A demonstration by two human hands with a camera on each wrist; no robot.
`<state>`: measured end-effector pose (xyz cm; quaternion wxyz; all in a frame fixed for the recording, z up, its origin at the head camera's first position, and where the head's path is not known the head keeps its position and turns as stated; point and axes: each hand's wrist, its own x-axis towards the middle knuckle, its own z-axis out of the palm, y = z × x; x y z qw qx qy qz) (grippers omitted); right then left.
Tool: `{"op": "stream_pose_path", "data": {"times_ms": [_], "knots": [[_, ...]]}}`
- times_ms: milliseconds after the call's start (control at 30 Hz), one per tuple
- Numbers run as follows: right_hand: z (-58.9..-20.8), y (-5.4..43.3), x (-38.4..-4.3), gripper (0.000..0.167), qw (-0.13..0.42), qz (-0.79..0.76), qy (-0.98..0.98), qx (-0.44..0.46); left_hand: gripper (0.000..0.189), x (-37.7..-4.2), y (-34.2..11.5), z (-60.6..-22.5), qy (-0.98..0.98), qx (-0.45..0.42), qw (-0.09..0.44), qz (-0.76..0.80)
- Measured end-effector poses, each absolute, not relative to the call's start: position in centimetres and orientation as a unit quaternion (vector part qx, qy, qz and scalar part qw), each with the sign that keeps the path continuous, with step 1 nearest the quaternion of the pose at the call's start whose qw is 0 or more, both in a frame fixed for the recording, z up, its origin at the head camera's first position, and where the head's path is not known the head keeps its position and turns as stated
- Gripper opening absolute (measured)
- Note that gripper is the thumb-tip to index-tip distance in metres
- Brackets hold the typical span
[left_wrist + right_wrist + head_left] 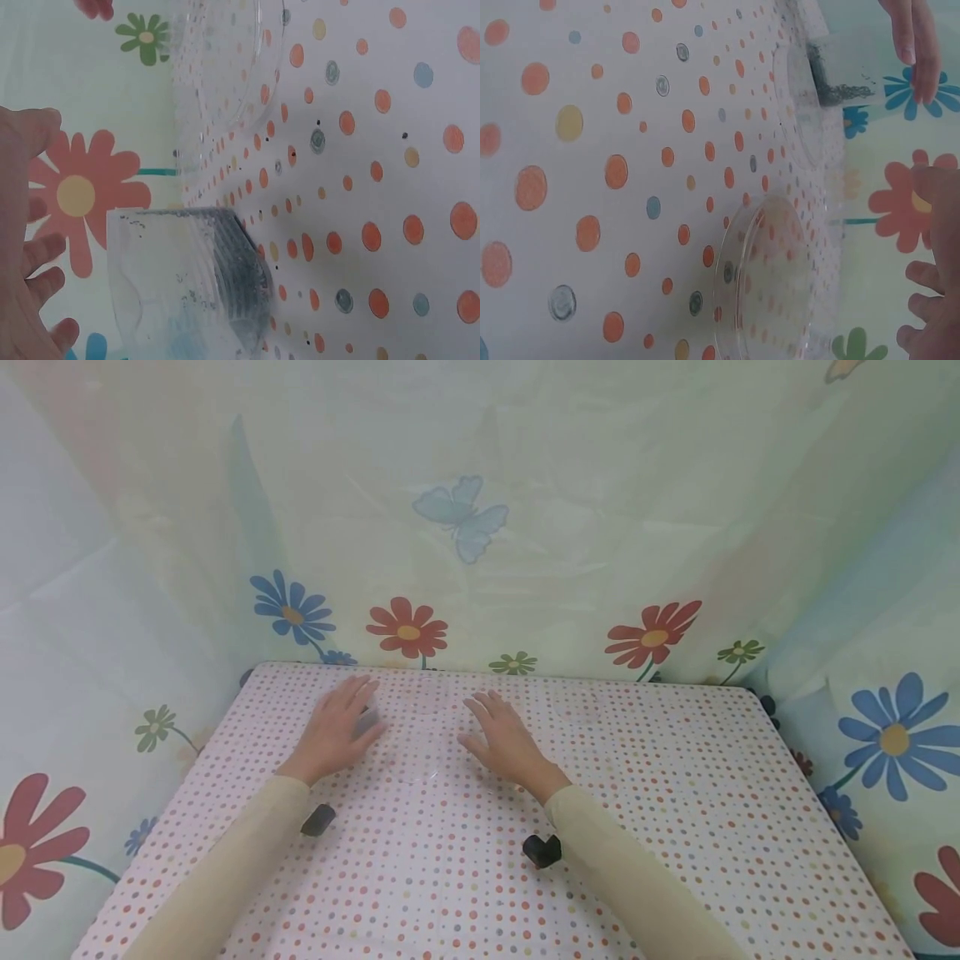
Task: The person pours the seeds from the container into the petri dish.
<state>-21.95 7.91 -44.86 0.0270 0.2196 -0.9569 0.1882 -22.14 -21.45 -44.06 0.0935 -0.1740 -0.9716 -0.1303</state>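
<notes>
My left hand [335, 732] hovers over the far left of the table, fingers extended and relaxed. Just beside and below it stands a clear plastic container [180, 277] with dark grains [244, 277] at its bottom; the hand partly covers it in the head view. My right hand [510, 745] is held out to the right, fingers loosely bent and holding nothing. Close to it lies a shallow, clear round dish [776, 277], hard to make out from the head. Another clear, flat round piece [801, 112] lies between the dish and the container.
A dotted cover [465, 877] spreads over the table. Behind it hangs a flowered sheet [555, 552], which also runs along both sides. Tiny dark specks lie on the cover near the container. Dark wrist-camera parts [543, 851] show beside the forearms.
</notes>
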Motion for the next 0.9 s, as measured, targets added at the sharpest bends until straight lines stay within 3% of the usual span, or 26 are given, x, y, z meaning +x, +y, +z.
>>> {"op": "stream_pose_path", "data": {"times_ms": [900], "knots": [[-45.7, 7.7, -22.6, 0.061, 0.009, 0.219, -0.955, 0.2, 0.077, -23.0, -23.5, -44.7, -0.976, -0.11, 0.067, -0.174]]}}
